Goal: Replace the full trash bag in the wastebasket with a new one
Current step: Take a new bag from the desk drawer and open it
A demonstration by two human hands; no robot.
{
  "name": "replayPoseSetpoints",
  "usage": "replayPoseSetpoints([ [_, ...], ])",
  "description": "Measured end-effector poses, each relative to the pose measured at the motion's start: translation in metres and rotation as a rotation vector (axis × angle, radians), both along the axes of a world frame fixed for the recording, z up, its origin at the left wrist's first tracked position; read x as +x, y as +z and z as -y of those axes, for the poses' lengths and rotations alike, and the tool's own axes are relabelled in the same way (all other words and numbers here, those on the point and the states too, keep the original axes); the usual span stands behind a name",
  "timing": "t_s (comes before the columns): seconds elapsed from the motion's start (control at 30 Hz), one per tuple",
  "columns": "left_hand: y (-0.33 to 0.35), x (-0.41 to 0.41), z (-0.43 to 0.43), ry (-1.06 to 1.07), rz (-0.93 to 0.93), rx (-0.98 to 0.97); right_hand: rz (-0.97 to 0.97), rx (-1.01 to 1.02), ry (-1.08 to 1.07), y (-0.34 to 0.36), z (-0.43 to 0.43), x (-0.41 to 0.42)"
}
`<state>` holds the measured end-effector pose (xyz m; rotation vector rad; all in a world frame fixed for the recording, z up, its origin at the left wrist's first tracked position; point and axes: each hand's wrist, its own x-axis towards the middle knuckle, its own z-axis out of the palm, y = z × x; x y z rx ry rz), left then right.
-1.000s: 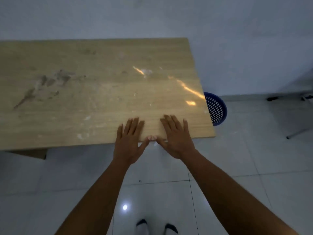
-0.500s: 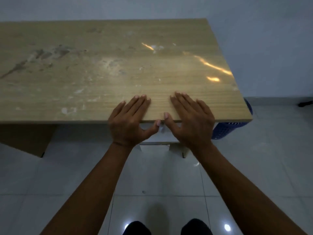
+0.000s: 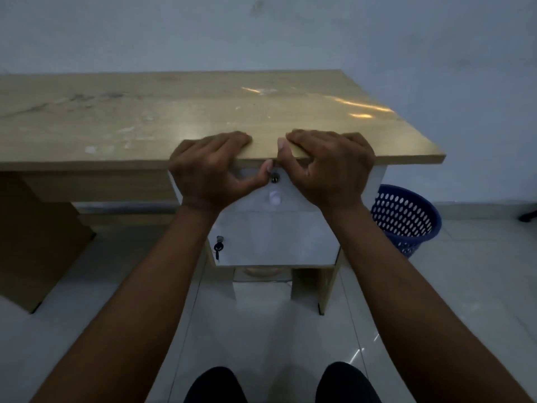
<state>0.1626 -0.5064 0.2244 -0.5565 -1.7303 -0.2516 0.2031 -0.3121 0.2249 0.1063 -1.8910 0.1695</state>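
Observation:
A blue perforated wastebasket [image 3: 406,219] stands on the floor at the right end of the wooden table [image 3: 145,120], partly hidden behind the table's white cabinet [image 3: 276,237]. No trash bag is in view. My left hand [image 3: 212,167] grips the table's front edge, fingers on top and thumb underneath by a small lock. My right hand [image 3: 328,167] hooks over the same edge beside it, fingers bent on the top and thumb against the edge.
The cabinet has a drawer with a round knob [image 3: 274,197], and a key [image 3: 218,247] hangs in its lower door. A pale wall runs behind the table. White floor tiles spread to the right of the basket. My knees show at the bottom.
The view has dropped low, showing the cabinet front under the table. Both hands went from lying flat on the table top to curling over its front edge.

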Motion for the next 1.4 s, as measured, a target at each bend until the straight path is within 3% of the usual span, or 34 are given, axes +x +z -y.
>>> replayPoseSetpoints([
  [0.43,-0.002,-0.006,0.000,-0.007,-0.073,0.003,-0.027,0.138,0.049,-0.001,-0.010,-0.001],
  [0.63,-0.002,-0.002,0.002,-0.006,-0.026,-0.014,-0.046,0.095,0.171,-0.010,-0.004,0.015],
  [0.7,-0.002,-0.001,0.003,-0.016,-0.004,-0.017,-0.096,0.001,0.258,-0.034,0.009,0.035],
  [0.77,-0.002,-0.002,0.004,-0.027,0.012,-0.021,-0.011,-0.182,0.385,-0.067,0.024,0.053],
  [0.9,0.003,0.006,0.005,-0.040,0.107,-0.039,0.769,-0.935,0.601,-0.065,0.046,0.059],
  [0.97,0.006,0.011,0.007,-0.038,0.177,-0.070,0.971,-1.167,0.636,-0.049,0.047,0.054],
  [1.07,0.011,0.016,0.009,-0.035,0.283,-0.115,1.040,-1.303,0.717,-0.038,0.047,0.054],
  [1.23,0.025,0.025,0.016,0.003,0.472,-0.216,0.936,-1.598,0.812,-0.043,0.061,0.056],
  [1.4,0.059,0.022,0.019,-0.072,1.103,-0.391,0.913,-1.574,0.820,-0.045,0.071,0.079],
])
